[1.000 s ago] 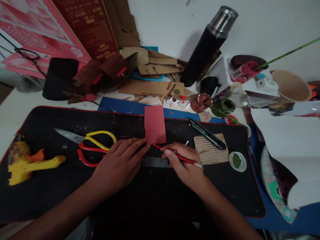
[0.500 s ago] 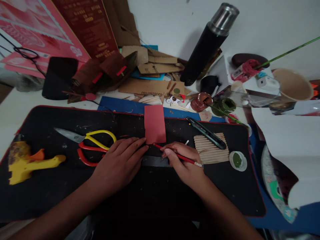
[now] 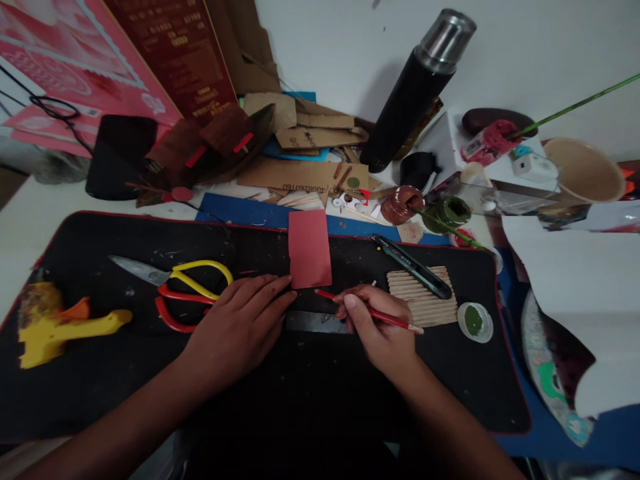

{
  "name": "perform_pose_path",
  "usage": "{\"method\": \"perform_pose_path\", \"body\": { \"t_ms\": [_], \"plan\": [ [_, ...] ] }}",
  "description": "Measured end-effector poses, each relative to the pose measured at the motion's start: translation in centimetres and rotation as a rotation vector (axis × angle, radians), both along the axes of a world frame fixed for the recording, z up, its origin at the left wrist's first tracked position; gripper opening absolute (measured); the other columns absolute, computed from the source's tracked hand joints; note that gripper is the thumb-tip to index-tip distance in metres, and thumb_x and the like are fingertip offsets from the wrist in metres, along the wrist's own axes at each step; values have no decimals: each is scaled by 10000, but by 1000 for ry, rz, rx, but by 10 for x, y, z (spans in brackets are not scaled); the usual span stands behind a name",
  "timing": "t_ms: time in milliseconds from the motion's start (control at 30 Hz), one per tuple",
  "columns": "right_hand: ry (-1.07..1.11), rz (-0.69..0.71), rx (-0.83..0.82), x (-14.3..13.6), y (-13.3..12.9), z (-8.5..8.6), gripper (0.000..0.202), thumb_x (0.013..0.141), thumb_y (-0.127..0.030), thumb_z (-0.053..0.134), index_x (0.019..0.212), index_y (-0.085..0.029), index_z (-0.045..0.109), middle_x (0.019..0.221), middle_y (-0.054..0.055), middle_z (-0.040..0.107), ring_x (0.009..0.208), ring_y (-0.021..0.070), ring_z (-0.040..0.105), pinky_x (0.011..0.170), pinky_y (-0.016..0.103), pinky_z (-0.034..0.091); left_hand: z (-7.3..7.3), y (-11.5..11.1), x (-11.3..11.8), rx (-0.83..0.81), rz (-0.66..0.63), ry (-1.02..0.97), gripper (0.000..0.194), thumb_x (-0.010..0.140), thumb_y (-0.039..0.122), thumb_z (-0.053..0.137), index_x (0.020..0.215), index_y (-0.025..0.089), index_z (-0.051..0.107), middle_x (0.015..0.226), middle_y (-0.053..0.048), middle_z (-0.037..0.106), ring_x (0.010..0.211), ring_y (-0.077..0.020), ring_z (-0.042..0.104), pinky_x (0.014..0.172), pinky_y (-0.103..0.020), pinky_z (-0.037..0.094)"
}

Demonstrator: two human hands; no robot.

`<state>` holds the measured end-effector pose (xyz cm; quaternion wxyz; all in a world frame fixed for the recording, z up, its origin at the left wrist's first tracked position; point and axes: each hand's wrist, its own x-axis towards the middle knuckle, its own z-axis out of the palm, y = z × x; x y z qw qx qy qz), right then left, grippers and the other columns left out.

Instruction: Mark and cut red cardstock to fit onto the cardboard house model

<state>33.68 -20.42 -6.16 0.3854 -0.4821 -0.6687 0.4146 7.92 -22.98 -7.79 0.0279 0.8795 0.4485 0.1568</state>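
A red paper rectangle [image 3: 310,249] lies upright on the black mat in front of me. My left hand [image 3: 243,320] rests flat with fingers stretched out, its fingertips at the paper's lower left corner and over the left end of a metal ruler [image 3: 314,323]. That end of the ruler is hidden. Between thumb and fingers, my right hand [image 3: 377,327] grips a red pencil [image 3: 393,319], its tip pointing left just below the paper. The ruler's right end reaches beneath the right hand. Yellow-and-red handled scissors [image 3: 200,279] lie beside my left hand.
Right of my hands are corrugated cardboard [image 3: 425,307], a utility knife [image 3: 413,267] lying across it, and a small cup of green paint [image 3: 475,323]. A yellow glue gun [image 3: 70,328] lies far left. Behind stand paint jars [image 3: 403,204] and a black thermos [image 3: 415,93].
My right hand has shifted right with the pencil, drawing its tip away from the paper's lower edge. My left hand, the paper and the ruler stay in place.
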Motion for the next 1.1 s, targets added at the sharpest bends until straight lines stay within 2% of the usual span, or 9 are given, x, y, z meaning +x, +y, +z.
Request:
{"method": "perform_pose_path", "body": {
  "t_ms": [167,333,800,1100],
  "plan": [
    [12,-82,-61,4,2,-1,296,1112,-332,571,921,-208,759,700,1,741,522,121,653,525,247,504,1,1,0,-4,-4,-7,306,1051,163,560,1309,147,722,1407,-126,744,1229,-342,693,1020,-527,553],
    [-17,-49,-60,4,3,-3,283,1106,-321,576,925,-207,761,716,5,744,556,125,664,540,245,502,1,2,1,9,-4,-26,311,1042,162,573,1311,129,725,1392,-139,748,1213,-343,694,1016,-531,551],
    [6,-86,-105,3,4,-3,299,1110,-362,580,933,-208,765,712,-2,735,518,111,645,506,234,490,2,2,1,17,-12,-16,297,1054,156,560,1306,120,714,1387,-134,752,1203,-350,693,1006,-532,553],
    [8,-89,-94,3,4,-3,283,1112,-335,580,933,-209,761,711,-7,731,511,106,637,500,233,481,2,2,1,18,-4,-12,292,1061,170,556,1298,135,723,1382,-123,757,1199,-342,700,1008,-520,553]
  ]
}}
